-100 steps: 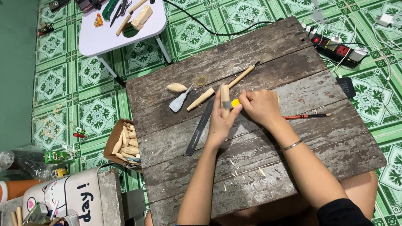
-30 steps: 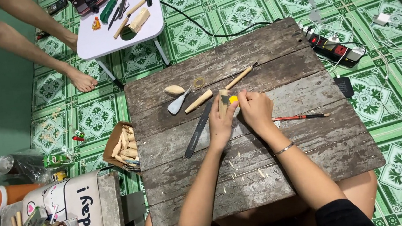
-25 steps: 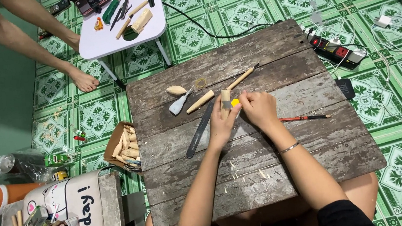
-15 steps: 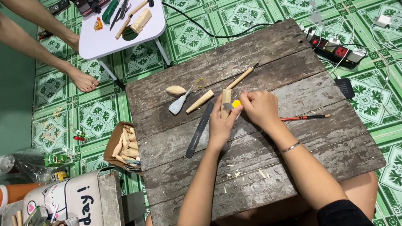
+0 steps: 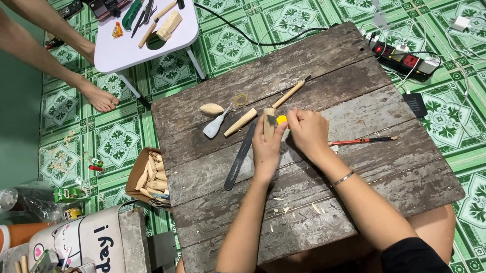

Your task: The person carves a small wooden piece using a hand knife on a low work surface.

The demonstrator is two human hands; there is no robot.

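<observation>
Two hands carving a small piece of wood over an old plank board.

The left hand (image 5: pixel 267 143) is clamped round a pale, stubby wood piece (image 5: pixel 268 119), upright near the board's (image 5: pixel 331 76) middle; the right hand (image 5: pixel 307 131) pinches a yellow-handled knife (image 5: pixel 281 119) against it (blade hidden). Beside the board, a cardboard box (image 5: pixel 138 175) holds pale carved wooden pieces (image 5: pixel 155 173).

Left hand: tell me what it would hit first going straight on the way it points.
Likely the light wooden-handled tool, lying just beyond the left hand and the small wooden piece it holds; height unclear.
</observation>
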